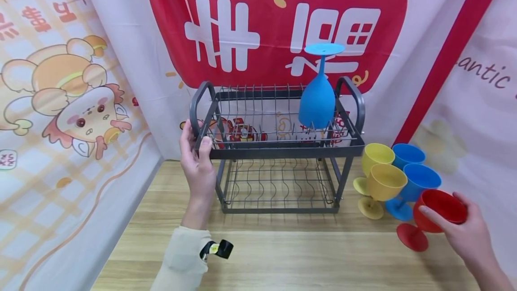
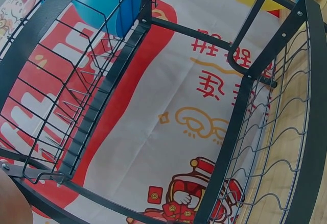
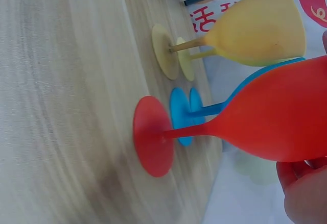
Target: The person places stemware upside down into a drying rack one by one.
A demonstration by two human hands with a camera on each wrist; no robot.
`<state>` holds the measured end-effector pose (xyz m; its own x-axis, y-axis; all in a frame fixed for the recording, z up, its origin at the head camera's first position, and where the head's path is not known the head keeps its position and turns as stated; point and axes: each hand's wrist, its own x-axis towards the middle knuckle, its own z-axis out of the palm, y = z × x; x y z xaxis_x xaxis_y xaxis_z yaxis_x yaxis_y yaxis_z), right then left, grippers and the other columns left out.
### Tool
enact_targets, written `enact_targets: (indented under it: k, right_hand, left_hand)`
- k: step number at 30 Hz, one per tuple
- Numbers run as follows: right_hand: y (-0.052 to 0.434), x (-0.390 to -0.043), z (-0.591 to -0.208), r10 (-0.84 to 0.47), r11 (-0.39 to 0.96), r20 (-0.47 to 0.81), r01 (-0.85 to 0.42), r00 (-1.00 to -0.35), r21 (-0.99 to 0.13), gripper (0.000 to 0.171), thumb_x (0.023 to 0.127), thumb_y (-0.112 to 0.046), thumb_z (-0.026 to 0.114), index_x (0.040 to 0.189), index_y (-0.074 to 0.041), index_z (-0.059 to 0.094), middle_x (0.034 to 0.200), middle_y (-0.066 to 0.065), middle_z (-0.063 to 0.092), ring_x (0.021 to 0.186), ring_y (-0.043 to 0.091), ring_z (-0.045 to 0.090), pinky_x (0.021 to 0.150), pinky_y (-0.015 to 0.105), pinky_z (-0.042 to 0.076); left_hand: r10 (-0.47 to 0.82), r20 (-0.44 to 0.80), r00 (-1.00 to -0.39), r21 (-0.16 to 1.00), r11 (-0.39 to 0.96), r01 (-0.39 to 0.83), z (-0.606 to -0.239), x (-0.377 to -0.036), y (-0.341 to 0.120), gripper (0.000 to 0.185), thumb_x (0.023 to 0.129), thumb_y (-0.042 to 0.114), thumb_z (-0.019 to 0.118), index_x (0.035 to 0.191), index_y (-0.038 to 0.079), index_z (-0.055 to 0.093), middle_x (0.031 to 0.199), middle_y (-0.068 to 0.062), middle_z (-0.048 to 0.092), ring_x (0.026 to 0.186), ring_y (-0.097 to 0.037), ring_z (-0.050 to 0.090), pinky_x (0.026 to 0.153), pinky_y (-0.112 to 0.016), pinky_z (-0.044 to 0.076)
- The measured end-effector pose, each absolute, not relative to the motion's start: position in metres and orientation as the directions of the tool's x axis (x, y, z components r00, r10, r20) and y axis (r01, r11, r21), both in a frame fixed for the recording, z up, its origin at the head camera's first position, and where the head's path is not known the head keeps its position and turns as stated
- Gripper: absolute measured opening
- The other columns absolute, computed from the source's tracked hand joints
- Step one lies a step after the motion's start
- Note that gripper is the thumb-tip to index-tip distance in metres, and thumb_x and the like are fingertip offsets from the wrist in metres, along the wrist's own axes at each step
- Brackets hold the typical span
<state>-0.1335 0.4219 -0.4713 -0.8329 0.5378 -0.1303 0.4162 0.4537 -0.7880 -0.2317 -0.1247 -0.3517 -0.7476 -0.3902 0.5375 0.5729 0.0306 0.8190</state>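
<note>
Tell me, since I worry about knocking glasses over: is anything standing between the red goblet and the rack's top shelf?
Yes. The right hand grips the red goblet at the table's right edge; two yellow goblets and two blue goblets stand between it and the rack. On the top shelf, an upturned blue goblet fills the right end.

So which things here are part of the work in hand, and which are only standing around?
In use:
- red goblet, gripped by the right hand
- dish rack, held by the left hand
- blue goblet, upside down on the rack

Standing around:
- two yellow goblets
- two blue goblets
- printed backdrop
</note>
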Motion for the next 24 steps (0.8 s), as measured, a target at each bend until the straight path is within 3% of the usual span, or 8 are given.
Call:
enact_targets:
  k: [4, 9, 16, 24]
  right_hand:
    - [0.421, -0.133, -0.479, 0.551, 0.421, -0.16, 0.438, -0.819, -0.795, 0.121, 0.093, -0.048, 0.079, 0.169, -0.004, -0.004, 0.171, 0.034, 0.015, 0.148, 0.059, 0.024, 0.055, 0.019, 0.05]
    - [0.42, -0.13, -0.493, 0.56, 0.373, -0.209, 0.47, -0.802, -0.8, 0.126, 0.089, -0.053, 0.082, 0.169, -0.004, -0.003, 0.17, 0.033, 0.017, 0.148, 0.058, 0.024, 0.056, 0.026, 0.056]
    - [0.421, -0.128, -0.51, 0.549, 0.33, -0.202, 0.432, -0.811, -0.839, 0.123, 0.089, -0.061, 0.077, 0.172, -0.019, -0.003, 0.172, 0.028, 0.017, 0.149, 0.054, 0.023, 0.059, 0.024, 0.058]
    - [0.417, -0.128, -0.516, 0.572, 0.232, -0.271, 0.469, -0.774, -0.852, 0.125, 0.084, -0.064, 0.079, 0.171, -0.031, -0.004, 0.176, 0.021, 0.014, 0.152, 0.05, 0.023, 0.06, 0.021, 0.058]
  left_hand:
    - [-0.39, 0.538, -0.747, 0.818, 0.028, 0.574, -0.352, -0.232, -0.125, 0.057, 0.106, 0.02, 0.055, 0.162, 0.023, 0.041, 0.153, 0.002, 0.057, 0.141, -0.021, 0.051, 0.12, -0.038, 0.043]
    - [-0.387, 0.542, -0.746, 0.815, 0.025, 0.579, -0.351, -0.232, -0.125, 0.058, 0.106, 0.019, 0.054, 0.162, 0.021, 0.04, 0.154, 0.001, 0.056, 0.141, -0.024, 0.051, 0.119, -0.036, 0.044]
    - [-0.388, 0.543, -0.745, 0.814, 0.025, 0.581, -0.351, -0.232, -0.126, 0.058, 0.106, 0.019, 0.055, 0.162, 0.021, 0.04, 0.154, 0.0, 0.057, 0.141, -0.025, 0.051, 0.12, -0.037, 0.044]
    - [-0.389, 0.537, -0.748, 0.818, 0.023, 0.575, -0.351, -0.232, -0.126, 0.059, 0.106, 0.019, 0.055, 0.162, 0.021, 0.04, 0.153, 0.0, 0.057, 0.14, -0.022, 0.052, 0.122, -0.042, 0.043]
